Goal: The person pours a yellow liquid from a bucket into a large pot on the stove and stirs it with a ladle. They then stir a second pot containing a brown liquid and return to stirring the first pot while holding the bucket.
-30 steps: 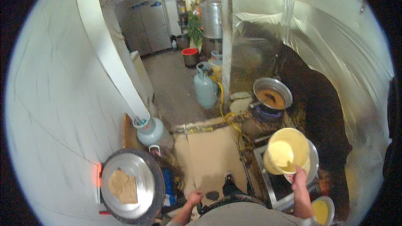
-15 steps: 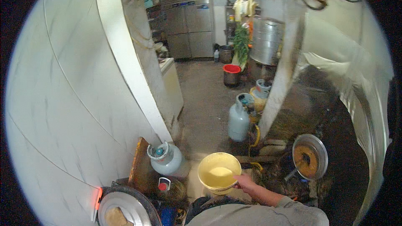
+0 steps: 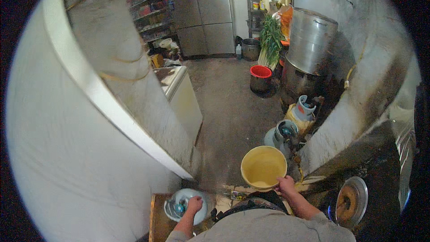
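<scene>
My right hand point(image 3: 286, 185) grips the rim of a yellow plastic bucket point(image 3: 263, 163) and carries it in front of me, mouth up. The bucket's inside is pale yellow, and I see nothing plainly lying in it. My left hand point(image 3: 195, 203) appears in front of a pale blue gas cylinder point(image 3: 182, 195) at the lower left. Its fingers are curled closed and nothing shows in them. Whether this hand touches the cylinder I cannot tell.
A doorway with a white frame point(image 3: 112, 116) opens onto a kitchen. Beyond stand a white chest point(image 3: 186, 103), a steel refrigerator point(image 3: 204, 18), a red-rimmed bucket point(image 3: 261, 72), green leeks point(image 3: 271, 38) and a tall metal steamer point(image 3: 311, 40). More gas cylinders point(image 3: 277, 136) flank the right wall; a round pan point(image 3: 351, 204) sits lower right.
I have moved forward toward the doorway, so the kitchen looks nearer. The bucket, still in my right hand, has shifted right and up in view. My left hand has come into sight.
</scene>
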Motion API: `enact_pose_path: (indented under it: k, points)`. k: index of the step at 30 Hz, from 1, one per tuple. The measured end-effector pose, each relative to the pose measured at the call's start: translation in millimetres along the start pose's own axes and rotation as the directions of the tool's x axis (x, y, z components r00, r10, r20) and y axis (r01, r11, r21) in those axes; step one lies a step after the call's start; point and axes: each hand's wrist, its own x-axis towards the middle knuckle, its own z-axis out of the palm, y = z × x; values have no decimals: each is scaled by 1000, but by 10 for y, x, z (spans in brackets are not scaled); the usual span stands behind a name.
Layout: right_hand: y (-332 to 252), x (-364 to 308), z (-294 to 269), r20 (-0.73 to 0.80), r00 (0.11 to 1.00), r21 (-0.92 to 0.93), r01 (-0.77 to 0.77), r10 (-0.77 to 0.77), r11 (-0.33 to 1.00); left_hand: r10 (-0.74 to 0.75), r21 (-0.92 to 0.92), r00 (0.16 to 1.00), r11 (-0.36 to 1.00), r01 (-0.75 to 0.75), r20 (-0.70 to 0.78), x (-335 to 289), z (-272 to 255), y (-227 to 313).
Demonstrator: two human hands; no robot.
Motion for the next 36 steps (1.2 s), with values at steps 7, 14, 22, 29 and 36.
enact_pose_path:
  k: [7, 14, 22, 29, 36]
  points:
    - [-981, 1683, 357, -71, 997, 80, 6, 0, 997, 7, -22, 998, 1000, -6, 56, 1849, -275, 755]
    - [-2202, 3380, 1152, -60, 997, -106, -64, 57, 992, -269, -145, 960, 950, 277, 72, 2806, -835, 1260]
    - [-3377, 5498, 2470, 170, 985, -118, 59, -38, 991, -214, -246, 963, 954, 170, -165, 5129, -1777, 2119]
    - [-4689, 7272, 3535, 116, 993, -24, -1, 4, 1000, -107, -346, 990, 936, 68, -95, 7839, -2711, 3321]
    - [-6136, 8443, 4236, -32, 999, -174, -45, 40, 984, 278, -315, 954, 900, -300, -115, 10626, -3666, 4454]
